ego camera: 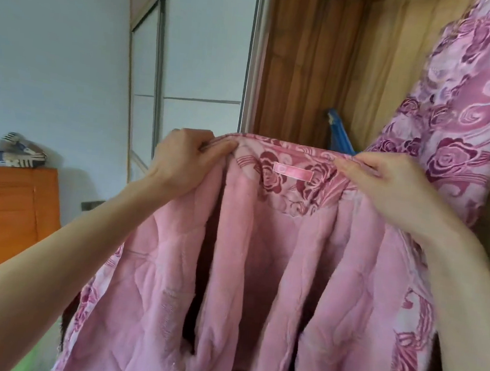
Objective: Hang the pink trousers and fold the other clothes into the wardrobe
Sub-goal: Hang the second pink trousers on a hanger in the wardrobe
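Observation:
I hold up a pink garment with a fleecy pink lining and a rose-patterned outside, its inner label facing me. My left hand pinches the top edge at the left. My right hand pinches the same edge at the right. The garment hangs down open between my arms, in front of the open wardrobe. A second rose-patterned pink piece hangs at the right inside the wardrobe; whether it is part of the same garment I cannot tell.
A blue hanger shows inside the wooden wardrobe behind the garment's top edge. White sliding doors stand to the left. An orange wooden headboard with a striped bundle on top is at the far left.

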A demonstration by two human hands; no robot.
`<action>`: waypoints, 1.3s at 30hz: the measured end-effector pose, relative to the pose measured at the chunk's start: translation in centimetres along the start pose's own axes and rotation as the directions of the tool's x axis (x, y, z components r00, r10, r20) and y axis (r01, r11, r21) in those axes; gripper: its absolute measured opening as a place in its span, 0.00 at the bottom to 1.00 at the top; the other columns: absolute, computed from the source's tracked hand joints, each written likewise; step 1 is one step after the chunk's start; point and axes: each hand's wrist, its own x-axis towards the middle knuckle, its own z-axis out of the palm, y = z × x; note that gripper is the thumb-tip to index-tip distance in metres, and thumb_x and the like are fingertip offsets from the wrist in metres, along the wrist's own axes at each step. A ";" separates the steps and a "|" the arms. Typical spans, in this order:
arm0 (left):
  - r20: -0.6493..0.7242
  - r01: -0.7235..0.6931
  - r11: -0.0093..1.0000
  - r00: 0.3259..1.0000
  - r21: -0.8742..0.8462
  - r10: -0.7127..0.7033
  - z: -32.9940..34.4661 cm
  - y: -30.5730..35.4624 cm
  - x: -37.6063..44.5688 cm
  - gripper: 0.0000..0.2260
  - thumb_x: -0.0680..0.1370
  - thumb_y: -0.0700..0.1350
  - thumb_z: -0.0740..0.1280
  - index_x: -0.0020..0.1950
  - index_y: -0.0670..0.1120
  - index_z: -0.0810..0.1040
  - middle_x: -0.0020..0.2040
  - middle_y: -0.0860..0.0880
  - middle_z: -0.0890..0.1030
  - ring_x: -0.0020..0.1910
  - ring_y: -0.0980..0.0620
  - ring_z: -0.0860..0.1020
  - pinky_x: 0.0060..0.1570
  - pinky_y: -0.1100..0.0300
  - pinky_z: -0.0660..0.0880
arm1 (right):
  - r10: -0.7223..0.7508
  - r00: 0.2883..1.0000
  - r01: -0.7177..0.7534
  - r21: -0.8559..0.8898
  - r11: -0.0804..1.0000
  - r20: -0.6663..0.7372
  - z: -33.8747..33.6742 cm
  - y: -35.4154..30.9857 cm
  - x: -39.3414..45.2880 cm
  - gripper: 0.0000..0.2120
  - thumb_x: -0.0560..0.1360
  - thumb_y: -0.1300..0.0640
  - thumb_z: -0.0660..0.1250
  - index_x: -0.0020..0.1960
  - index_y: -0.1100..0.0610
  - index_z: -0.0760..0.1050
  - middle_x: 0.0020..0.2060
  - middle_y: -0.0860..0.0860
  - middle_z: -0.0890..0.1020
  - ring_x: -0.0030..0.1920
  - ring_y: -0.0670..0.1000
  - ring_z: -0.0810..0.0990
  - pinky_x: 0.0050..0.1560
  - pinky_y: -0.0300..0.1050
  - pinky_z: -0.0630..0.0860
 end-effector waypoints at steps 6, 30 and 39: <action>0.001 -0.093 0.990 0.996 -0.109 0.094 3.4 -0.6 4.1 0.29 0.81 0.64 0.67 0.29 0.47 0.65 0.24 0.51 0.65 0.28 0.48 0.65 0.31 0.52 0.58 | 0.031 0.999 -0.031 0.059 0.998 -0.004 -1.7 1.6 2.7 0.33 0.81 0.43 0.68 0.38 0.74 0.69 0.34 0.51 0.63 0.36 0.47 0.62 0.36 0.45 0.59; -0.126 -0.305 0.887 0.952 -0.347 0.278 9.0 5.3 12.8 0.22 0.82 0.63 0.65 0.36 0.49 0.74 0.30 0.51 0.75 0.32 0.52 0.74 0.33 0.50 0.69 | 0.045 0.969 -0.149 -0.430 0.890 -0.243 -9.2 -2.0 4.5 0.28 0.82 0.45 0.66 0.31 0.58 0.60 0.29 0.47 0.58 0.29 0.46 0.59 0.30 0.41 0.58; -0.092 -0.363 0.713 0.917 -0.600 0.388 12.4 5.4 16.4 0.22 0.81 0.63 0.67 0.35 0.48 0.76 0.31 0.51 0.77 0.34 0.51 0.75 0.35 0.51 0.69 | 0.062 0.928 -0.303 -0.645 0.701 -0.369 -9.3 -5.5 4.0 0.31 0.82 0.38 0.62 0.37 0.65 0.67 0.29 0.55 0.62 0.33 0.51 0.62 0.36 0.55 0.64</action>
